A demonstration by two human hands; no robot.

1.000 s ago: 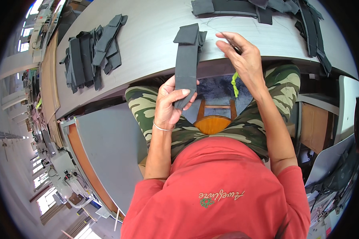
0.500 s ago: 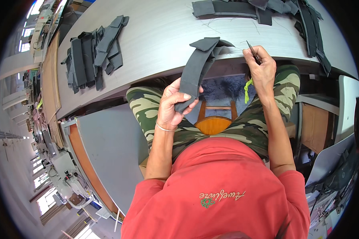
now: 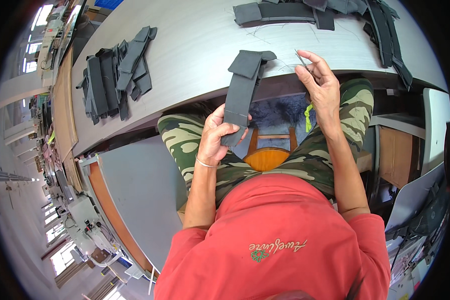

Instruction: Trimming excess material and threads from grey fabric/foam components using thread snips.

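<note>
My left hand (image 3: 215,137) pinches the lower end of a dark grey fabric strip (image 3: 240,96) between thumb and fingers. The strip stands up over the table's near edge, and its far end is folded into a wider flap. To the right, my right hand (image 3: 323,90) holds slim, pointed thread snips (image 3: 303,62), tips directed up and away from me. A yellow-green tie (image 3: 308,118) dangles below that palm. Fine loose threads show between the strip's end and the snips, which are apart from the fabric.
A pile of grey strips (image 3: 105,80) lies on the pale table (image 3: 185,55) at left. More strips (image 3: 287,13) lie at the far right, with loose threads nearby. A wooden stool (image 3: 268,159) shows between my knees; a grey panel (image 3: 140,170) stands at left.
The fabric strip has straightened and turned more upright in my left hand. My right hand has shifted slightly left, its fingers looser around the snips.
</note>
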